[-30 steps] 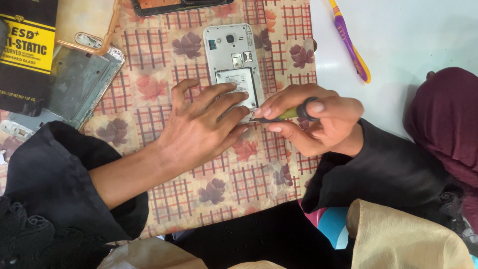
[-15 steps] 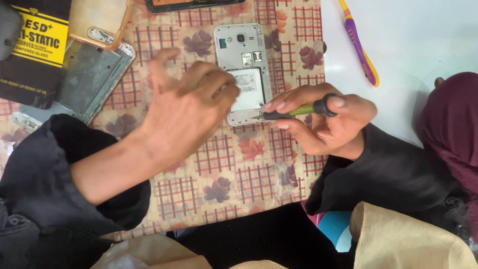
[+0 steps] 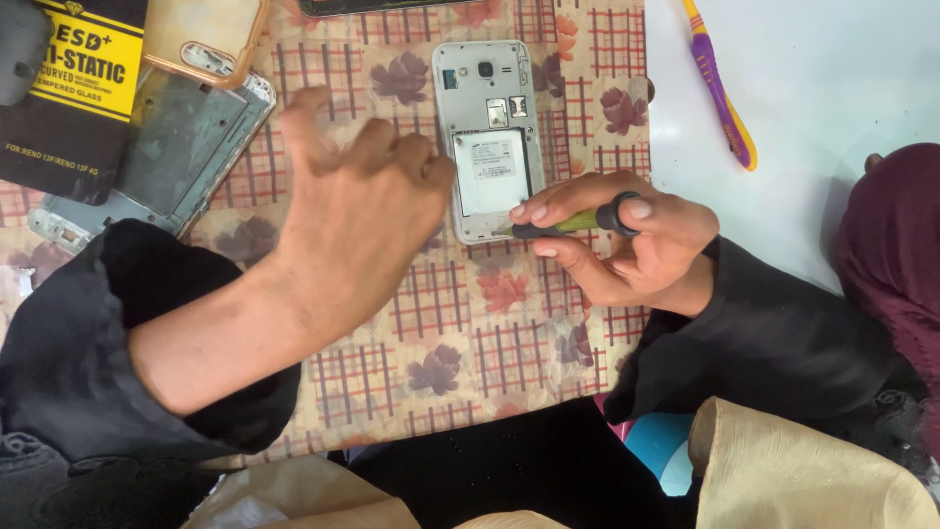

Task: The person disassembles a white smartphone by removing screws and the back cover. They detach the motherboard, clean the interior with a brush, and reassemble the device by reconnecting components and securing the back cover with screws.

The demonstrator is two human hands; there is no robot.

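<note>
On the worktop, a checked cloth with leaf prints covers the left and middle, and the opened phone lies back-up on it near the top centre, its rear cover off and the pale battery showing. The left hand has lifted off the phone since a second ago, when it lay flat across the lower half and pinned it down; it now hangs above the cloth just left of the phone, fingers loosely spread and holding nothing. That leaves the phone unsteadied, so it looks free to slide under any push from the tool. The right hand has its fingers closed around a small screwdriver with a green shaft and black cap, the tip resting at the phone's lower edge, much as half a second ago.

Around them: a grey metal phone frame at the left, a clear amber case above it, a black and yellow packet at the far left, and a purple and yellow toothbrush on the bare white surface, well apart. Nothing lies between the screwdriver and the phone; only the raised left hand shades its left side.
</note>
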